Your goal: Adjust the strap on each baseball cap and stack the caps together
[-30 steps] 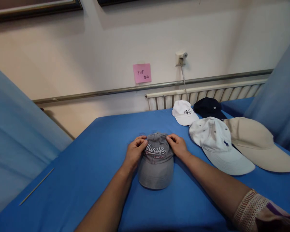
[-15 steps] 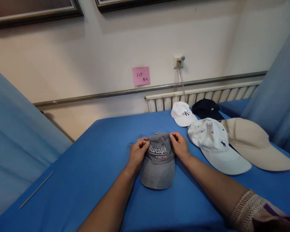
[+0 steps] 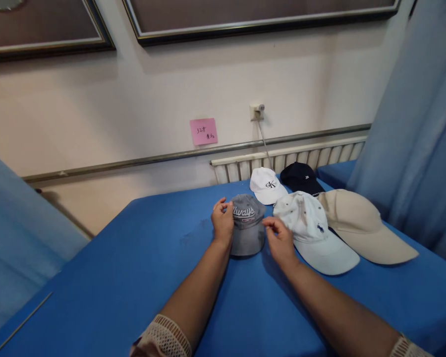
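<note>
A grey baseball cap (image 3: 247,238) with white "Always" lettering sits crown up on the blue-covered table, its brim facing me. At its left side is my left hand (image 3: 223,222), open, with the thumb overlapping the crown's edge and the fingers loosely raised and apart. My right hand (image 3: 281,240) has thumb and fingertips pinched at the cap's right edge, by the brim. Just beyond that hand lies a pale cap (image 3: 305,218) with a dark blue horse logo. A white cap (image 3: 266,186) with black letters rests behind the grey one.
A navy cap (image 3: 299,176) and a long-brimmed beige cap (image 3: 353,215) lie to the right. A thin stick (image 3: 22,325) is at the table's left edge. Behind stand a radiator (image 3: 241,171), a metal rail (image 3: 152,159) and a socket (image 3: 256,113). Blue curtains (image 3: 405,148) hang on both sides.
The grey cap has moved back, closer to the white and pale caps. My left hand has loosened from its edge, and my right hand now sits lower on its side. The view has shifted.
</note>
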Demonstrator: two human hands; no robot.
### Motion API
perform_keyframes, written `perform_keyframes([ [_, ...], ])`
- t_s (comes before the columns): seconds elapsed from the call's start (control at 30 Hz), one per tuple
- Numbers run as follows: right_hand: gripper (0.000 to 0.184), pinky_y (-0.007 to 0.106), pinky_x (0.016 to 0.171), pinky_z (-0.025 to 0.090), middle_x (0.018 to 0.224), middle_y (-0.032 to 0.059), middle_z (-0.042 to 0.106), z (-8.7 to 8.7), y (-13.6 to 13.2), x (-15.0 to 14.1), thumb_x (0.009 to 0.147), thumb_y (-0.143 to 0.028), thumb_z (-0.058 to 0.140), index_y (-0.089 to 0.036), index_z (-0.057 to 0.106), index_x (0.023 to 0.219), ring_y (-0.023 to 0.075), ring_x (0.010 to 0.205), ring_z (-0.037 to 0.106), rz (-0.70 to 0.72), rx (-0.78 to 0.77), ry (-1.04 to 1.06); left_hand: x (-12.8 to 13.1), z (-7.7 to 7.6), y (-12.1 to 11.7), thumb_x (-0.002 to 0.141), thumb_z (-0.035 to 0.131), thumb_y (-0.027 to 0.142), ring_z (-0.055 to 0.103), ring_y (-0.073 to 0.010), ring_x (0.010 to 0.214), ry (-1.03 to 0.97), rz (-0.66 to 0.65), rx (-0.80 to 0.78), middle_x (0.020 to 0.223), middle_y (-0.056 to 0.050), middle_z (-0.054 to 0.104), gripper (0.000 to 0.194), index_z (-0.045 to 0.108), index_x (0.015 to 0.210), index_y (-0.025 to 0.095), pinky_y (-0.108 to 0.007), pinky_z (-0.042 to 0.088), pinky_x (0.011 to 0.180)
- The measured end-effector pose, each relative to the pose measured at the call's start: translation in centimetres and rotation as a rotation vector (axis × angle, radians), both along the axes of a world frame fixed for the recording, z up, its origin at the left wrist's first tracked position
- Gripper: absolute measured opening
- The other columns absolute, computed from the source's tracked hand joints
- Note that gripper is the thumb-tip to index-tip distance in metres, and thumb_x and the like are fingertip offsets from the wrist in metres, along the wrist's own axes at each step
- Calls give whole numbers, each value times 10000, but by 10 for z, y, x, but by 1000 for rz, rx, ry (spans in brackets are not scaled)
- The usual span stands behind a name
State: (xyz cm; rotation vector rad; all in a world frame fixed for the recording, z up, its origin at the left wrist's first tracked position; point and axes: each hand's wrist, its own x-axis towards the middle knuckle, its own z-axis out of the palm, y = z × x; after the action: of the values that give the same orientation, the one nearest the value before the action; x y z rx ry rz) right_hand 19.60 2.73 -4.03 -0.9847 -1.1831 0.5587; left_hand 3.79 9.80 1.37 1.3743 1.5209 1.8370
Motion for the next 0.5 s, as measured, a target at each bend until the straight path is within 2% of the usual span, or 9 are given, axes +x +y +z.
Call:
perform_keyframes([
  [0.1, 182, 321, 810, 483, 935, 50, 674, 4, -9, -4, 804, -162, 479, -211, 651, 836, 183, 901, 622, 93, 37, -110, 17, -6, 21, 758, 628, 316, 572, -231, 1128, -41, 107, -2, 1129, -110, 656, 188, 645, 647, 165, -373, 358, 1042],
  [0.2, 200, 307, 775, 485, 892, 44, 680, 7, -5, -6, 796, -152, 464, -207, 654, 827, 180, 852, 627, 138, -10, -134, 29, -12, 34, 770, 605, 322, 553, -242, 1161, -64, 119, -13, 1124, -120, 657, 199, 649, 656, 166, -386, 341, 1053],
  [0.37, 206, 298, 724, 485, 819, 26, 688, 3, 11, -5, 784, -188, 463, -202, 666, 816, 177, 766, 620, 113, -169, -92, 38, -16, 41, 764, 609, 362, 567, -242, 1145, -81, 56, -32, 1146, -121, 660, 231, 643, 644, 168, -380, 371, 1021],
  [0.5, 200, 283, 689, 479, 791, 19, 684, 0, 18, -7, 768, -199, 471, -204, 667, 811, 174, 739, 616, 121, -214, -81, 31, -12, 43, 736, 635, 394, 585, -251, 1133, -76, -28, -40, 1104, -124, 683, 249, 643, 643, 163, -371, 394, 990],
])
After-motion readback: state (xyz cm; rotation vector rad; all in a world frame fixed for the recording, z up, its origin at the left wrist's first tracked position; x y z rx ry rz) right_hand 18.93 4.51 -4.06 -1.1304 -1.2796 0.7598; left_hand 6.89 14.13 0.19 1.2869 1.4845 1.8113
